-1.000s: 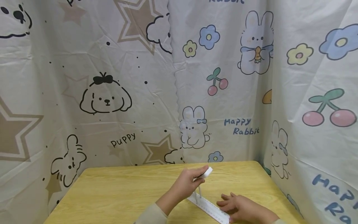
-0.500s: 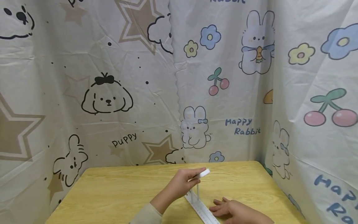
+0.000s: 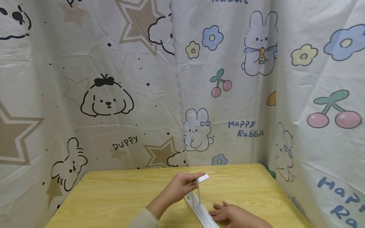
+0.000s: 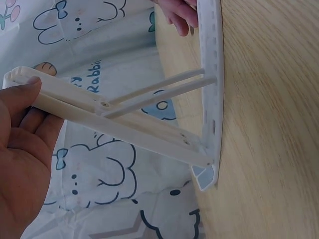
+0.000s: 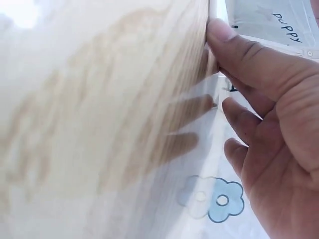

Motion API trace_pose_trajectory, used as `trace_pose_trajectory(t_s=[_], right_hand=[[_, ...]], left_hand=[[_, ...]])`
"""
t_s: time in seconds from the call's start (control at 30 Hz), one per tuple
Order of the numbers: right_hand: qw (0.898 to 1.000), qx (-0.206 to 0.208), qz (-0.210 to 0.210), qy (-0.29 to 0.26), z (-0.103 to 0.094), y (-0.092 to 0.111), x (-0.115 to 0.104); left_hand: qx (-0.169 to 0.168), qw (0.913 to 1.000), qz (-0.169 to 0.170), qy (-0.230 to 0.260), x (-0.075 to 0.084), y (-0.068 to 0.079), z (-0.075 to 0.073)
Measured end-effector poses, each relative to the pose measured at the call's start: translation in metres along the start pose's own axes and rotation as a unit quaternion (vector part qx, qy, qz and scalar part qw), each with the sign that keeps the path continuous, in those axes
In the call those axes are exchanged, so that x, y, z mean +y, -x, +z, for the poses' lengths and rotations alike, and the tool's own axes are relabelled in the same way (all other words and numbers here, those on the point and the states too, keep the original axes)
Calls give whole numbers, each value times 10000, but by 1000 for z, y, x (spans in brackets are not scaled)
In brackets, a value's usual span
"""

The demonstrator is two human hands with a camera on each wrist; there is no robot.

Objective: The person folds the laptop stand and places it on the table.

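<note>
A white folding stand (image 3: 204, 216) lies with its long flat base on the table in the head view. Its hinged upper arm (image 4: 134, 133) is raised at a slant, and two thin struts (image 4: 159, 97) run from it to slots in the base. My left hand (image 3: 177, 186) pinches the arm's free end between thumb and fingers. Beside the right edge of the base is my right hand (image 3: 235, 216), its fingers loosely extended. In the right wrist view the thumb (image 5: 224, 35) touches the white edge of the base, and the other fingers are held just off the table.
The yellow wood-grain table (image 3: 128, 196) fills the lower part of the head view. Cloth curtains (image 3: 114, 95) printed with puppies, rabbits, stars and flowers hang behind it and at both sides.
Both hands and the stand have shifted left. The base has turned to point more toward the front, and the raised arm end has come slightly lower, still held by my left hand.
</note>
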State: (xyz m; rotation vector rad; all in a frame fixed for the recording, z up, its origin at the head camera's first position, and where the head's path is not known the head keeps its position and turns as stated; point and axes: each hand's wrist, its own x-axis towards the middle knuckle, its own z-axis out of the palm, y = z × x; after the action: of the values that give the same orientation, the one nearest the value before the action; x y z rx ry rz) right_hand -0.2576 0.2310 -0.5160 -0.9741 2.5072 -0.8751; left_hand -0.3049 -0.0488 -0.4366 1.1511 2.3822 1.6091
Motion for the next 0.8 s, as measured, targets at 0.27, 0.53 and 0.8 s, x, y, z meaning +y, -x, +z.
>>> trace_pose_trajectory(t_s=[0.27,0.53,0.8], right_hand=[[10000,28,4,-78,7,-8,-7],[9997,16,219,-63,14,-18,-17],[9998,126,85,135,28,-29,-21]], left_hand=[[-8,9991,-205,382,-1,4,-4],[89,9955,-269,909,-8,6,-8],[-127,9931,-404,1097,-13,9,-16]])
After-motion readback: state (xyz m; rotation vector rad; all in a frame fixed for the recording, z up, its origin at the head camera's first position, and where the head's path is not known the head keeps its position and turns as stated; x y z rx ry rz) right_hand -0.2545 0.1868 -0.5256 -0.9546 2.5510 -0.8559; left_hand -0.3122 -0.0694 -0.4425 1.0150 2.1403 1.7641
